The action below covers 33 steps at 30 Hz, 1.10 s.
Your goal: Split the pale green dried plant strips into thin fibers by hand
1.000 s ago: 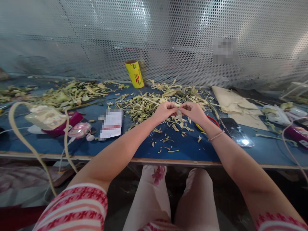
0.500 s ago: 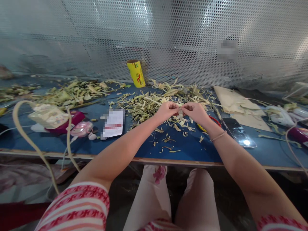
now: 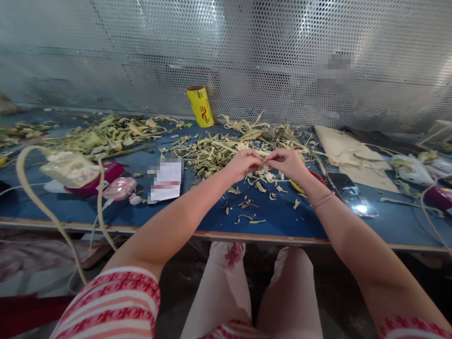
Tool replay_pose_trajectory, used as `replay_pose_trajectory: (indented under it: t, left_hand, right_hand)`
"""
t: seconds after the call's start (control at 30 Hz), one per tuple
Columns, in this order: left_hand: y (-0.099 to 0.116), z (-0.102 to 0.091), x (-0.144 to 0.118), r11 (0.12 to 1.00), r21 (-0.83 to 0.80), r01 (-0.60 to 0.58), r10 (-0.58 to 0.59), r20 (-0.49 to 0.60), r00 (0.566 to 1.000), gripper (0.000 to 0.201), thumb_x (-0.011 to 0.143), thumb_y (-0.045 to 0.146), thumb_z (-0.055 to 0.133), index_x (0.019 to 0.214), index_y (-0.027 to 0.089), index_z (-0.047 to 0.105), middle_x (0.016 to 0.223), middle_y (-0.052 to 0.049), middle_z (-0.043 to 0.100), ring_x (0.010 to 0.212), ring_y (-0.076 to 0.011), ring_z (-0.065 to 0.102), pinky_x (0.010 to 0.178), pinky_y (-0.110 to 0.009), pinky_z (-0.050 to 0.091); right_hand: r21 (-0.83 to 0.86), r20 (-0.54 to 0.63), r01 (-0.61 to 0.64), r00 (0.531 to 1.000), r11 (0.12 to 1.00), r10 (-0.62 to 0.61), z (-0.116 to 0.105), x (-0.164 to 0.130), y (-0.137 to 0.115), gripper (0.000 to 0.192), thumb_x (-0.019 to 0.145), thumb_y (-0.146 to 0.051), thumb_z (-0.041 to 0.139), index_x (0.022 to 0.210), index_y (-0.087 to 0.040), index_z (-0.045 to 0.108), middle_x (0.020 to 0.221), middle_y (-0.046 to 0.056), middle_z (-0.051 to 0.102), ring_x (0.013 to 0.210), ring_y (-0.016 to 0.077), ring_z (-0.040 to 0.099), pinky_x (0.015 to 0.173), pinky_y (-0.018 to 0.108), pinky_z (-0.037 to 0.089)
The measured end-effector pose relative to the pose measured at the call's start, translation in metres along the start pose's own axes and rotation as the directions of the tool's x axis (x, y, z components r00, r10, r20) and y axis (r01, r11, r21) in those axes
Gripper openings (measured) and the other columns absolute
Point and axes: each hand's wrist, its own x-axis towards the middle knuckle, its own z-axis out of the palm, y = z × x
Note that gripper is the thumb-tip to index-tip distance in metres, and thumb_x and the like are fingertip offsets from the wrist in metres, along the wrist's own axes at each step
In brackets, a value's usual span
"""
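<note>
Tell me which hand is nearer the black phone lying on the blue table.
Right. The right hand is just left of the black phone, with a red-and-yellow ring between them. The left hand sits farther left, beyond the right hand.

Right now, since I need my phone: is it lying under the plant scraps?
No, the phone lies bare on the blue table, right of the right hand.

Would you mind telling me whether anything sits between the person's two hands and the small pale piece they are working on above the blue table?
Nothing visible does. The left hand and right hand both pinch the small pale piece directly, fingertips meeting above the blue table.
</note>
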Motion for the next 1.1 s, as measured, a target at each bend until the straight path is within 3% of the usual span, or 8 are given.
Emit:
replay_pose_trajectory:
  t: [0.2, 0.43, 0.63, 0.83, 1.1]
  left_hand:
    - [-0.0037, -0.0009, 0.0020, 0.990, 0.105, -0.095, 0.094, 0.017, 0.995, 0.017, 0.067, -0.001, 0.061, 0.063, 0.013, 0.053, 0.056, 0.002, 0.058, 0.057, -0.0084, 0.061, 0.072, -0.030, 0.053]
    - [-0.0065, -0.0036, 0.0044, 0.988, 0.095, -0.124, 0.118, 0.066, 0.991, 0.013, 0.068, 0.004, 0.066, 0.070, 0.013, 0.056, 0.060, 0.002, 0.061, 0.060, -0.0079, 0.062, 0.069, -0.026, 0.052]
    - [-0.0061, -0.0031, 0.0035, 0.952, 0.163, -0.260, 0.249, 0.087, 0.965, 0.012, 0.070, 0.011, 0.068, 0.075, 0.013, 0.057, 0.065, 0.001, 0.062, 0.060, -0.0072, 0.060, 0.066, -0.026, 0.050]
    - [-0.0025, -0.0005, 0.0000, 0.935, 0.235, -0.266, 0.259, 0.063, 0.964, 0.015, 0.070, 0.012, 0.070, 0.077, 0.012, 0.057, 0.066, 0.000, 0.063, 0.061, -0.0079, 0.060, 0.064, -0.024, 0.050]
    - [0.0000, 0.0010, -0.0018, 0.940, 0.231, -0.251, 0.248, 0.041, 0.968, 0.005, 0.076, 0.011, 0.065, 0.076, 0.011, 0.060, 0.069, -0.003, 0.067, 0.065, -0.0092, 0.064, 0.073, -0.028, 0.054]
  right_hand:
    - [0.006, 0.030, -0.045, 0.999, 0.999, 0.045, 0.0000, 0.0024, 0.0069, 0.028, 0.060, -0.041, 0.080, 0.071, -0.019, 0.067, 0.065, 0.003, 0.067, 0.064, 0.0162, 0.064, 0.067, 0.034, 0.054]
    - [-0.037, -0.025, -0.034, 0.999, 0.999, 0.034, -0.0023, 0.0034, 0.0052, 0.027, 0.059, -0.038, 0.080, 0.068, -0.017, 0.065, 0.062, 0.001, 0.064, 0.059, 0.0131, 0.058, 0.060, 0.030, 0.049]
    - [0.039, -0.057, -0.068, 0.996, 0.997, 0.070, -0.0026, 0.0035, 0.0016, 0.029, 0.052, -0.034, 0.083, 0.065, -0.017, 0.064, 0.064, 0.001, 0.064, 0.063, 0.0130, 0.058, 0.064, 0.031, 0.049]
    - [0.084, -0.050, -0.048, 0.997, 0.995, 0.052, -0.0007, 0.0042, 0.0043, 0.028, 0.054, -0.032, 0.082, 0.069, -0.017, 0.063, 0.065, 0.000, 0.064, 0.062, 0.0121, 0.058, 0.067, 0.031, 0.050]
    - [0.024, -0.027, -0.024, 0.999, 0.999, 0.025, -0.0017, 0.0035, 0.0039, 0.024, 0.064, -0.037, 0.078, 0.073, -0.017, 0.067, 0.067, 0.003, 0.069, 0.062, 0.0139, 0.062, 0.067, 0.033, 0.055]
